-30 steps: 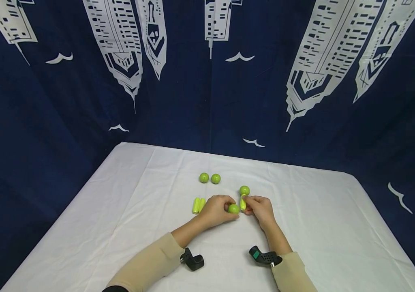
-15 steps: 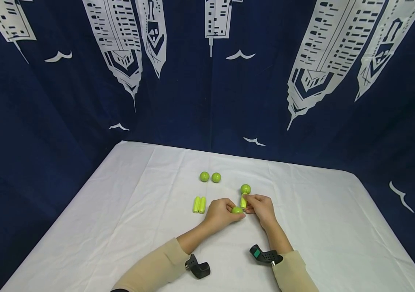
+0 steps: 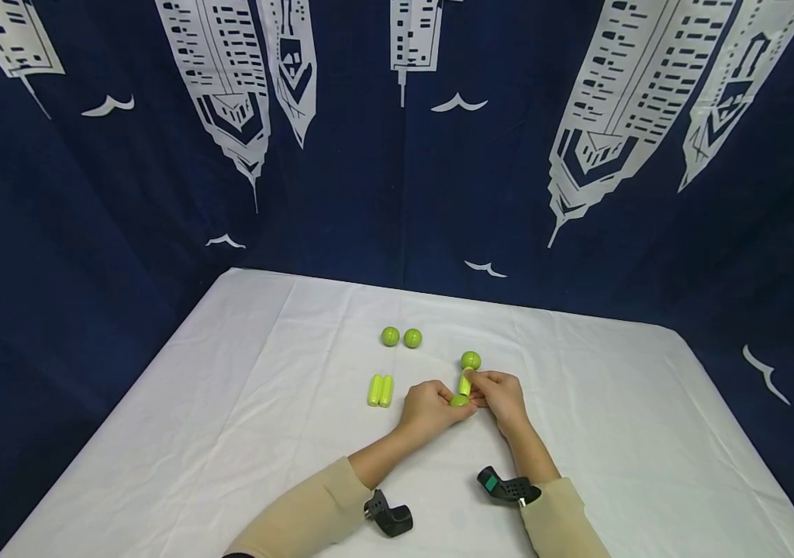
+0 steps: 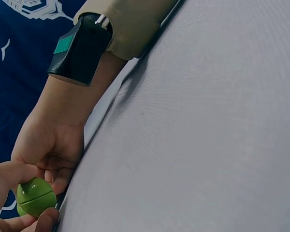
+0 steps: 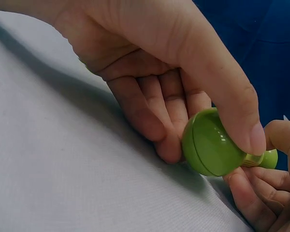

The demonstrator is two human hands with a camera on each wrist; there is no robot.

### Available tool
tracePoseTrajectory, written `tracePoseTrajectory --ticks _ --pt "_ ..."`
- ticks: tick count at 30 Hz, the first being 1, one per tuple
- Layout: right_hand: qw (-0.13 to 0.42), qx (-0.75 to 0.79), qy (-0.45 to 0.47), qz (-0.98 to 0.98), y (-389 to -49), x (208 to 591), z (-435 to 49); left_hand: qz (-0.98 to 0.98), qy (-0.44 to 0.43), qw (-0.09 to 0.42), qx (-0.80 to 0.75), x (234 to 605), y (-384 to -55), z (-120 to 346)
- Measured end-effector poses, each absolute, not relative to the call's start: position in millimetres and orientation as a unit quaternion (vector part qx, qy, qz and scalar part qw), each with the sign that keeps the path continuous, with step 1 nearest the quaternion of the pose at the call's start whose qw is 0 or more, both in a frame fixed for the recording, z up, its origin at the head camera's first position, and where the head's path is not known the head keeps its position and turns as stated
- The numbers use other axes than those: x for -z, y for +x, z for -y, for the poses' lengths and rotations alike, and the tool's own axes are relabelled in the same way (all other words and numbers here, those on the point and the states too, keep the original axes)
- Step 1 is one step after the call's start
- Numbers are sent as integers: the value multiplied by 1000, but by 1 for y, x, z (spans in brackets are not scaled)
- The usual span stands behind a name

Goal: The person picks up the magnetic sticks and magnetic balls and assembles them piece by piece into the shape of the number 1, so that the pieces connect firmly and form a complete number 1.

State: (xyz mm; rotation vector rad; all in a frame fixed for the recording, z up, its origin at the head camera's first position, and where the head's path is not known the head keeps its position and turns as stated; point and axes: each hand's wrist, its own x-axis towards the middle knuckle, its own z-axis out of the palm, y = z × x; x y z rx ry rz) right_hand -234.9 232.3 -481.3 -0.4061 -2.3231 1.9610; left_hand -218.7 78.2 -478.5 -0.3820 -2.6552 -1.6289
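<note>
Near the middle of the table, my left hand [image 3: 430,408] grips a green ball [image 3: 460,400] with a groove around it, its thumb on the near side. My right hand [image 3: 499,394] pinches a short yellow-green cylinder [image 3: 465,382], which has another green ball [image 3: 471,359] at its far end. In the right wrist view, the left thumb lies over the held ball [image 5: 213,145], right up against the cylinder's end [image 5: 252,159]. The left wrist view has the ball [image 4: 36,195] between left fingers, in front of the right hand [image 4: 50,140]; the cylinder is hidden there.
Two loose green balls [image 3: 390,336] lie farther back, left of the hands. Two yellow-green cylinders [image 3: 380,390] lie side by side just left of the left hand. A white cloth [image 3: 264,434] covers the table, and a dark blue printed curtain [image 3: 341,209] hangs behind.
My left hand has moved right with its ball, bringing it to the near end of the cylinder. My right hand has stayed almost in place, still pinching the cylinder.
</note>
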Motion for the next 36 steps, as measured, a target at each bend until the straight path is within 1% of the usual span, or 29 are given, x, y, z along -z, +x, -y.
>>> tracePoseTrajectory --ticks 15,21,26,36 --pt "41 -636 -127 760 -234 479 -231 842 -118 6 526 482 -221 -83" --pt "36 -630 -124 766 -233 480 -230 842 -128 21 524 482 -218 -81" --pt "40 -621 -120 773 -233 483 -230 842 -127 21 524 483 -217 -80" --pt "54 -586 -118 800 -232 487 -228 852 -134 52 504 484 -215 -80"
